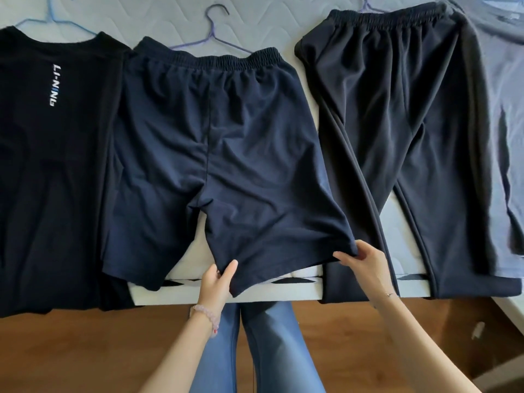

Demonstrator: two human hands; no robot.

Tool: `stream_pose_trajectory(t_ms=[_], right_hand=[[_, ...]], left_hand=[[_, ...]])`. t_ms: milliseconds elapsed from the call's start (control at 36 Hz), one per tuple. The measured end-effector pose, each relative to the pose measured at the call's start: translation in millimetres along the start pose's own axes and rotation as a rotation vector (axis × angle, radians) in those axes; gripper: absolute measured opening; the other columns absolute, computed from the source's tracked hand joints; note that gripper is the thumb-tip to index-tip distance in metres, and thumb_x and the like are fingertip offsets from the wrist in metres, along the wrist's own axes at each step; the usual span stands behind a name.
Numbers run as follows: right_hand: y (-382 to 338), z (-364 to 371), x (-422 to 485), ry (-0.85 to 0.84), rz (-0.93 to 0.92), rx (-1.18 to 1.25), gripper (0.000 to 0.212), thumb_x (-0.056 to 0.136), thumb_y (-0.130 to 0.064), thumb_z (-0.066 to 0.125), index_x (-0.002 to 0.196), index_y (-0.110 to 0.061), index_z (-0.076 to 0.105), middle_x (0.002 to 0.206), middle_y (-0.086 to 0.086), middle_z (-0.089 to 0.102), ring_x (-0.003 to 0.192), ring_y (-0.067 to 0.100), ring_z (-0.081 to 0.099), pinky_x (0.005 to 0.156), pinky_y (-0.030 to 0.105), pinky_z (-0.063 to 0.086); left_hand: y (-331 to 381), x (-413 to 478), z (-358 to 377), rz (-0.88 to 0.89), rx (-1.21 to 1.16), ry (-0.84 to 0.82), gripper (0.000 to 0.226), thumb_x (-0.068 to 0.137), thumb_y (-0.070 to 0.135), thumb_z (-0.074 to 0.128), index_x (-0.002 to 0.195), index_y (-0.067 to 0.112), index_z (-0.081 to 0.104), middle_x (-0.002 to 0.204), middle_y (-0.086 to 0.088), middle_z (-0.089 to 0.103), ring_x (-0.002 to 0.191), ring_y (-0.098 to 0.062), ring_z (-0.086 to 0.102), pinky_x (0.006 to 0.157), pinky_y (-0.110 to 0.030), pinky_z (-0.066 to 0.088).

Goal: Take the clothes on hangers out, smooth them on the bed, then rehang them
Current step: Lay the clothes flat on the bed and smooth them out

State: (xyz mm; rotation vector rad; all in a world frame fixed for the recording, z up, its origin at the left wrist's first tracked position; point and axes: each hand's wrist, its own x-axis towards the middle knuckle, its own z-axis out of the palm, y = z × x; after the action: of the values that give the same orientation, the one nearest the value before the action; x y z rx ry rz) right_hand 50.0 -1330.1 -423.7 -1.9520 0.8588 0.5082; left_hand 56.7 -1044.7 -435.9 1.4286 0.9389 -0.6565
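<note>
Four dark garments were laid side by side across the bed (283, 290): a black T-shirt (54, 165) at the left, navy shorts (215, 154) in the middle, black trousers (397, 143) to their right and a grey shirt (504, 114) at the far right. The shorts were spread flat, waistband away, on a purple hanger (209, 29). Their right leg's hem was pinched at the bed's edge, one corner by the left hand (215, 282), the other by the right hand (365, 265).
</note>
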Motion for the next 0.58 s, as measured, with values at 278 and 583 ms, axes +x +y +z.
stream_pose_trajectory(t_ms=[278, 583], right_hand=[[22.3, -33.7, 14.4, 0.13, -0.01, -0.515, 0.018, 0.088, -0.001, 0.061, 0.086, -0.018, 0.059, 0.075, 0.004, 0.06, 0.072, 0.025, 0.052, 0.053, 0.023, 0.033], [21.4, -30.8, 28.8, 0.209, 0.238, -0.411, 0.017, 0.084, -0.004, 0.058, 0.081, 0.011, 0.066, 0.071, 0.031, 0.065, 0.061, 0.035, 0.057, 0.058, 0.032, 0.034]], left_hand=[[-28.4, 6.5, 8.3, -0.289, -0.027, -0.1, 0.022, 0.091, 0.005, 0.056, 0.11, -0.006, 0.055, 0.111, -0.021, 0.06, 0.094, -0.029, 0.058, 0.061, -0.027, 0.059], [-29.6, 26.9, -0.6, -0.17, 0.396, -0.102, 0.009, 0.081, 0.005, 0.059, 0.089, 0.009, 0.058, 0.093, -0.008, 0.066, 0.089, -0.027, 0.063, 0.082, -0.038, 0.054]])
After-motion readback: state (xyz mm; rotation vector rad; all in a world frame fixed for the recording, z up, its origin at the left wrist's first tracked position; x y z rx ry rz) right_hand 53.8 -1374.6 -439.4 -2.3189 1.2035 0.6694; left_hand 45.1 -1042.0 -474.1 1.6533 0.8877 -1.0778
